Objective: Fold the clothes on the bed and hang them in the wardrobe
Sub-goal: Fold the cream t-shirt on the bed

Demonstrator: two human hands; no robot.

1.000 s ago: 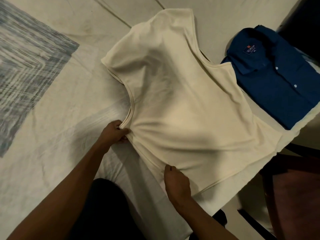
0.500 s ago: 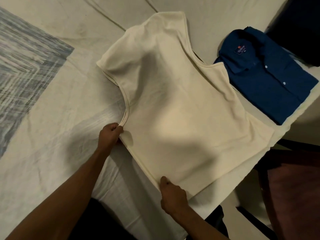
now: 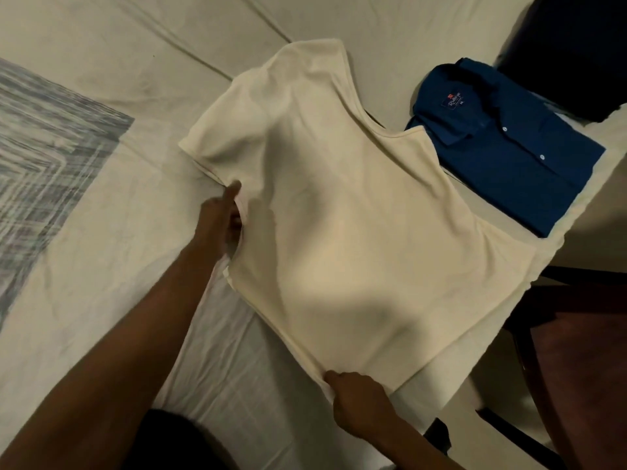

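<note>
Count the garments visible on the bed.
2 clear garments: a cream short-sleeved T-shirt spread flat mid-bed, and a folded navy blue button-up shirt beside its neckline by the bed edge. A dark item in the far corner may be another.

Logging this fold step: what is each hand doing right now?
Left hand: at the cream top's armhole edge, one finger straight; grip on it cannot be told.
Right hand: pinches the cream top's bottom hem.
</note>
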